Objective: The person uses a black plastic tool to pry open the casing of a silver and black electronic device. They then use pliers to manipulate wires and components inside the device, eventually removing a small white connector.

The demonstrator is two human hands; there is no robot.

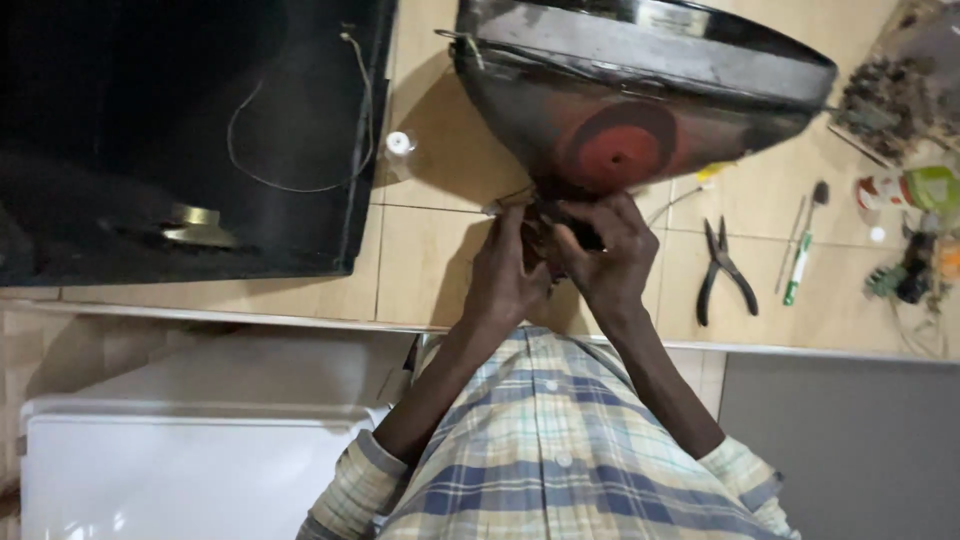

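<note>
I am seeing my left hand point(505, 275) and my right hand point(605, 255) working close together, fingers curled and pinching the dark neck point(560, 215) at the narrow back end of a picture tube point(630, 100), with thin wires point(505, 200) running off beside them. The tube is lying face down on the tiled floor point(430, 260), its grey funnel with a red patch rising toward me. I am judging it heavy, rigid glass, the neck being the fragile part, so any lifting belongs at the wide rim. Further out, 1 pair of pliers point(725, 270) and 1 green-handled screwdriver point(800, 250) are lying to the right, and an empty black television casing point(190, 140) is sitting to the left.
</note>
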